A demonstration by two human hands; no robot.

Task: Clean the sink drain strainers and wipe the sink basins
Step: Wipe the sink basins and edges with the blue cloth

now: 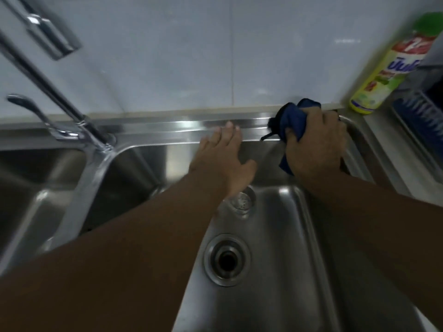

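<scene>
Right basin (275, 295) fills the view from centre to 6 o'clock. Its steel shows no visible debris, though motion blur prevents a verdict on residue. Left basin (28, 188), at 9 o'clock, is dim and its drain is out of view, so its condition cannot be assessed.

Faucet (60, 101) rises at 10 o'clock, over the divider between the basins and clear of the working area.

Left hand (223, 161), near centre, has its fingers straight and spread, resting flat on the rear wall of the right basin. Right hand (316, 149), at 2 o'clock, is clamped on a bunched blue cloth (297, 116) pressed against the rear rim.

Detergent bottle (381, 77) and dish rack (419, 121) sit on the table (378, 130) at 2 o'clock, near the cloth's path along the rim.

Strainer (242, 202) appears to lie loose on the basin floor just beside the left wrist. Drain (226, 259), at 6 o'clock, is open and unfitted.

Judgement: rim wiping is in progress. The basin floor, refitting the strainer and the left basin likely remain.
</scene>
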